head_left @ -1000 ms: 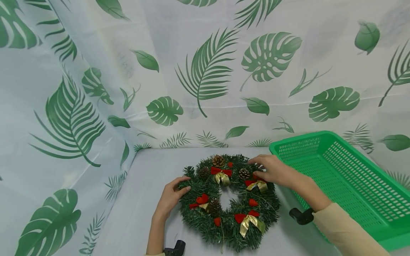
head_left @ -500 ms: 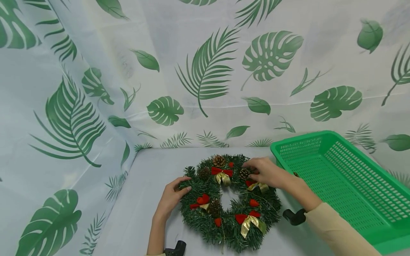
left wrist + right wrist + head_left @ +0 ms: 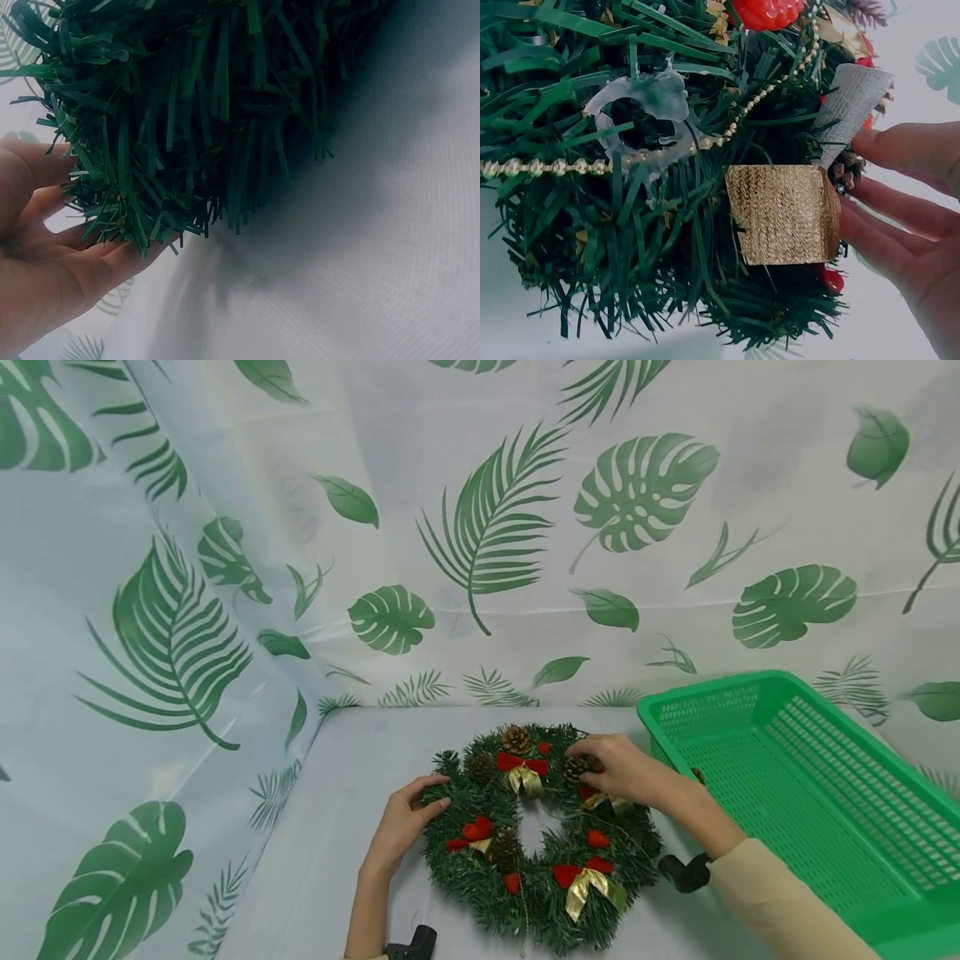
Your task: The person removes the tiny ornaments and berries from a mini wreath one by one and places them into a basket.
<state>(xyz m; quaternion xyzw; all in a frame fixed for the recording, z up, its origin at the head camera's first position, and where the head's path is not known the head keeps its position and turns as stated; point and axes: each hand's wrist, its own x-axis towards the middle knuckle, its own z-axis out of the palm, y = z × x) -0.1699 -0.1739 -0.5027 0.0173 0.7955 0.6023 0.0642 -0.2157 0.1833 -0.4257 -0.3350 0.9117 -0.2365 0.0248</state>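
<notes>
Bristly plastic-needle Christmas wreath (image 3: 536,835), left hand (image 3: 401,827) fingers curled gripping its rim, right hand (image 3: 626,770) pinching a scaly pinecone (image 3: 576,767), perforated green plastic basket (image 3: 810,793) beside.

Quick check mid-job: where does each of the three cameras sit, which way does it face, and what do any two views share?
Head: looks down at wreath, green basket; left hand and right hand show.
Left wrist: low beside the wreath's edge; palm shows.
Right wrist: close on gold ribbon and pine cone; fingers show.
All share the wreath.
</notes>
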